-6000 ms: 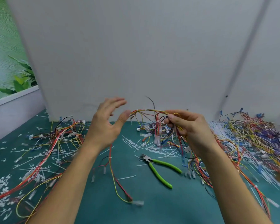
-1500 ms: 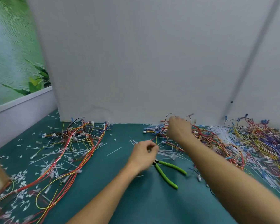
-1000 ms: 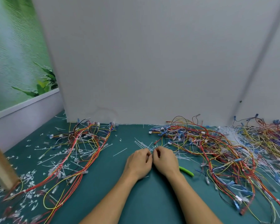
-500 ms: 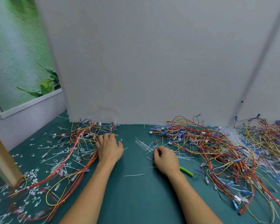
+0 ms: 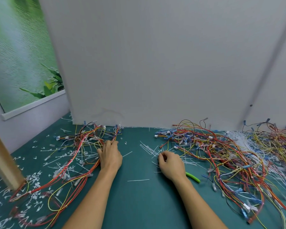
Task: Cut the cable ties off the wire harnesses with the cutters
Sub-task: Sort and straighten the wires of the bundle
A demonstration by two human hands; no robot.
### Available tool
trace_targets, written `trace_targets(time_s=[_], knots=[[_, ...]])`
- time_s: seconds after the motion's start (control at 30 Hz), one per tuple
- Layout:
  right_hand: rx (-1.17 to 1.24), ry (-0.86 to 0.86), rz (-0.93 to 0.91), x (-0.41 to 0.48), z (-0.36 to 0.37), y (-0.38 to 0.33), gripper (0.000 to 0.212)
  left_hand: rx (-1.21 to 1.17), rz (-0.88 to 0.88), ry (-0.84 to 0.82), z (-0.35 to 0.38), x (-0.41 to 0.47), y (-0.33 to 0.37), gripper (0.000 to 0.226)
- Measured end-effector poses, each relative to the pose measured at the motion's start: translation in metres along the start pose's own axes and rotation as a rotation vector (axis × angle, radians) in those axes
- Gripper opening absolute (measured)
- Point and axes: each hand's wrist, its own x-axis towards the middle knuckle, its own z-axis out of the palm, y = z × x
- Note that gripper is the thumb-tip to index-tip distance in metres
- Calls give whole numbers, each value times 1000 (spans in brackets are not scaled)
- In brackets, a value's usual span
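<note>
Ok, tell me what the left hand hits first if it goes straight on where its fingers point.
Probably the left wire harness pile: the left hand has its fingertips at its strands, with the white board beyond.

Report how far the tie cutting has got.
Done: snipped tie pieces litter the mat around the left wire pile, which looks loosened. In hand: the left hand rests on that pile, and the right hand curls over the cutters, one green handle showing; no cut is happening. Left: the big tangled harness heap on the right, where I cannot tell how many ties remain.
</note>
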Motion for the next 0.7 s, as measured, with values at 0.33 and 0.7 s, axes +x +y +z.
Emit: trace_targets(time_s=[0.33, 0.7], knots=[[3, -1, -5, -1, -1, 0, 28, -253, 108, -12, -26, 8, 14, 17], [8, -4, 8, -2, -2, -2, 28, 227, -185, -155, -51, 15, -14, 30]])
